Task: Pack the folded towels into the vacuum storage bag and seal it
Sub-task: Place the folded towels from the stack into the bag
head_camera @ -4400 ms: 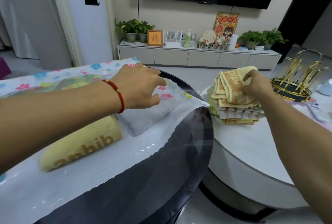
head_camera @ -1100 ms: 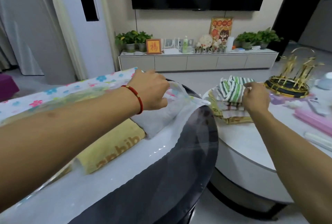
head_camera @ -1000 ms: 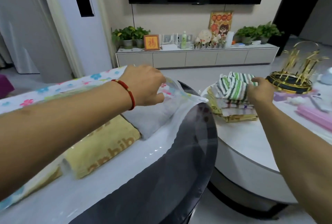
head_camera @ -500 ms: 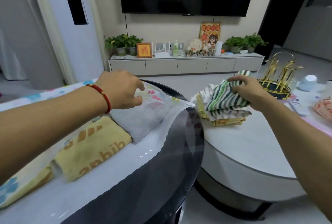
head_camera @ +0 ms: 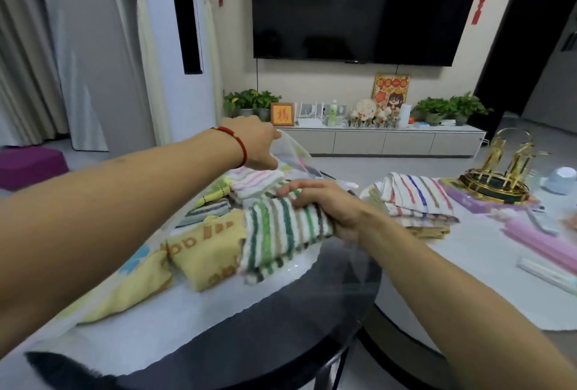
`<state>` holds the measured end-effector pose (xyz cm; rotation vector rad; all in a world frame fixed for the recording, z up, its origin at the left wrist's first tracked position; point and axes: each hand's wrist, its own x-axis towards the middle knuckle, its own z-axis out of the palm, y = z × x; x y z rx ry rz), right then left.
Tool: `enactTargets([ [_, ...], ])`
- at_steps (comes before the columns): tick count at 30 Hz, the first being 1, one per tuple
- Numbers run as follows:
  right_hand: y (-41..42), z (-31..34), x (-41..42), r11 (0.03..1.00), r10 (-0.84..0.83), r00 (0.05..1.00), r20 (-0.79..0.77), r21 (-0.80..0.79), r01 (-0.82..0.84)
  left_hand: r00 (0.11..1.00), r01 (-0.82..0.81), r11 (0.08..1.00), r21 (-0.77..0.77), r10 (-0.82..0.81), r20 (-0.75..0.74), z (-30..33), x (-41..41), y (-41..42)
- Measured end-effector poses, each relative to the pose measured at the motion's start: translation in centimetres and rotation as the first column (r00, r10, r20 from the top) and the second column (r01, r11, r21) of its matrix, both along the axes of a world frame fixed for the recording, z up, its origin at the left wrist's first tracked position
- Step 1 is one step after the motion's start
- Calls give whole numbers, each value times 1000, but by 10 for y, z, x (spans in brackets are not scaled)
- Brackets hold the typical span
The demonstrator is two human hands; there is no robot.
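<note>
The clear vacuum bag (head_camera: 218, 305) lies on the dark round glass table (head_camera: 281, 342). My left hand (head_camera: 256, 147) pinches the bag's upper flap (head_camera: 293, 152) and holds it raised. My right hand (head_camera: 324, 208) grips a green-striped folded towel (head_camera: 281, 233) and holds it in the bag's mouth. Inside lie a yellow lettered towel (head_camera: 206, 252), a pink-striped towel (head_camera: 256, 182) and other folded towels. A stack of folded towels (head_camera: 415, 202), topped by a multicolour-striped one, rests on the white round table (head_camera: 468, 264) to the right.
A gold rack (head_camera: 502, 171), pink boxes (head_camera: 543, 239) and a white stick (head_camera: 546, 274) sit on the white table's right side. A TV console with plants (head_camera: 374, 139) stands behind. A purple stool (head_camera: 28, 164) is at far left.
My right hand has carried the green-striped towel from the stack on the white table leftward into the bag's mouth. My left hand has lifted the bag's flap higher.
</note>
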<state>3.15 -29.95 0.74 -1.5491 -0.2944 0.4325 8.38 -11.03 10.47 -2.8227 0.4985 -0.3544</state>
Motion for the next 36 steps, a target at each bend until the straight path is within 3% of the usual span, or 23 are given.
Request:
enactTargets([
  [3,37,-35,51,923,-380,917,121,-22,385,1000,-1,999,39,1,7,7,1,1],
  [5,41,-62,71,834,-506,843,185,-146,533,1000,-5,999,50,4,5,11,3,3],
  [7,39,-84,77,762,-525,827,201,-323,562,1000,-3,999,48,2,4,12,3,3],
  [11,26,-89,59,693,-424,811,402,-433,577,999,32,999,33,-33,21,-1,4,-3],
  [15,-18,-77,19,728,-228,797,559,-446,521,990,131,991,22,-132,51,-22,4,-14],
  [18,-76,-77,7,651,-374,682,629,-346,676,969,242,970,40,-243,49,-38,2,-25],
  [20,-118,-81,13,521,-488,571,660,-305,797,940,338,939,63,-340,11,-49,2,-36],
  [22,-158,-89,32,292,-448,486,750,-391,873,918,396,912,107,-396,-19,-60,3,-48],
  [24,-195,-97,55,98,-388,498,776,-502,859,912,409,902,135,-409,-33,-70,6,-59],
  [28,-250,-107,100,-56,-412,554,723,-627,777,904,427,895,125,-424,-55,-87,17,-76],
  [33,-281,-107,146,-57,-513,620,594,-744,666,897,436,898,61,-428,-114,-106,33,-87],
  [36,-292,-106,160,-85,-569,586,576,-751,655,875,469,883,-3,-466,-134,-114,37,-83],
])
